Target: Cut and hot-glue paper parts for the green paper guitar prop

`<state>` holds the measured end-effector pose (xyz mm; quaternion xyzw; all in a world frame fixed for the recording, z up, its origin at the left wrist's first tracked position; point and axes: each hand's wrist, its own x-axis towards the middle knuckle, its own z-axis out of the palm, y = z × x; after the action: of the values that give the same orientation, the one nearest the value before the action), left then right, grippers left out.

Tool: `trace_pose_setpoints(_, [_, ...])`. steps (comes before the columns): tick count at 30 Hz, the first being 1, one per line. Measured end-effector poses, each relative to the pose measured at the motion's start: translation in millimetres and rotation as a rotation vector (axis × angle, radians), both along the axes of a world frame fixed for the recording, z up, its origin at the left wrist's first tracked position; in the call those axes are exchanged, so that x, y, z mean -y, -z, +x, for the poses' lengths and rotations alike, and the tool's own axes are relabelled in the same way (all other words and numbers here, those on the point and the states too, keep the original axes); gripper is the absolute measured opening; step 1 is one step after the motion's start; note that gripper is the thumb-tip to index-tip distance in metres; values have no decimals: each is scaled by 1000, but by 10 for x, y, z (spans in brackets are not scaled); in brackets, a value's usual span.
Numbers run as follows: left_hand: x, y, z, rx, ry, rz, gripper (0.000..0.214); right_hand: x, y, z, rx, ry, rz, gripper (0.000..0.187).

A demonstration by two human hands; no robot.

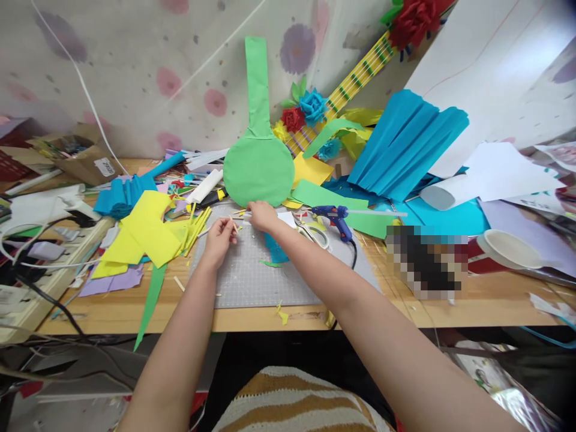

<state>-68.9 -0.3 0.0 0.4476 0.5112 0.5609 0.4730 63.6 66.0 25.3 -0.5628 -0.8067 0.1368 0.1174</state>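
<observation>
My left hand (220, 241) is closed in a pinch on a thin pale stick (234, 226) above the grey cutting mat (243, 288). Just to its right and a little farther back, my right hand (263, 216) is at the base of the green banjo-shaped paper piece (258, 168). Its fingers curl downward and are partly hidden, so what they hold cannot be made out. Small sticks and scraps lie around both hands. Right of my right hand are scissors (311, 233), a roll of white tape (318, 236) and a blue glue gun (335, 219) with a glue stick in it.
Yellow paper (148, 231) and a power strip (54, 270) lie at left. Blue crepe paper (400, 144) and a yellow paper guitar (355, 81) with paper flowers stand behind. A red and white cup (490, 255) lies tipped at right. The glue gun's cord hangs over the front edge.
</observation>
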Motion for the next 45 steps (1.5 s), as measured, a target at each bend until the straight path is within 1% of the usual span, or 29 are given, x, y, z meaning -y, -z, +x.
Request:
trace_pose_setpoints(3, [44,-52,65,100,46,-62,32,6,-38,83,-40,20,-53,20])
trace_pose_setpoints(5, [62,-79,108,163,56,-106,33,76,-65,183,-133,36,-118,16])
trace_pose_setpoints(6, [67,-87,133,195,60,-125,33,130,-73,239,-224,40,-169,16])
trace_pose_setpoints(8, [72,-92,193,255,80,-145,32,261,-70,351,-595,74,-345,17])
trace_pose_setpoints(9, [73,-88,227,276,99,-144,31,326,-58,403,-748,102,-411,17])
trace_pose_setpoints(10, [75,-79,262,289,125,-136,30,384,-39,449,-855,140,-451,18])
trace_pose_setpoints(11, [76,-67,296,293,157,-126,30,433,-15,488,-911,173,-466,18])
trace_pose_setpoints(13, [81,-38,352,266,216,-113,30,494,43,538,-926,219,-457,18])
trace_pose_setpoints(15, [89,-15,387,207,231,-118,31,514,96,555,-906,221,-451,17])
trace_pose_setpoints(19, [104,-12,407,80,155,-121,33,511,149,521,-948,192,-490,19])
trace_pose_setpoints(22, [107,-27,407,30,107,-105,35,520,161,489,-1016,180,-507,20])
trace_pose_setpoints(27, [92,-28,411,49,49,-76,39,534,212,483,-1038,124,-487,18])
trace_pose_setpoints(30, [80,-17,413,57,25,-73,41,522,253,489,-1034,119,-466,17])
trace_pose_setpoints(36, [68,-10,400,100,41,-117,42,520,236,481,-1104,170,-504,17])
trace_pose_setpoints(40, [54,-16,384,148,45,-139,43,519,207,521,-1147,212,-458,17])
trace_pose_setpoints(42, [44,-14,373,163,41,-131,43,502,200,547,-1110,244,-410,17])
trace_pose_setpoints(45, [24,-3,350,171,27,-91,41,440,175,546,-980,272,-328,22])
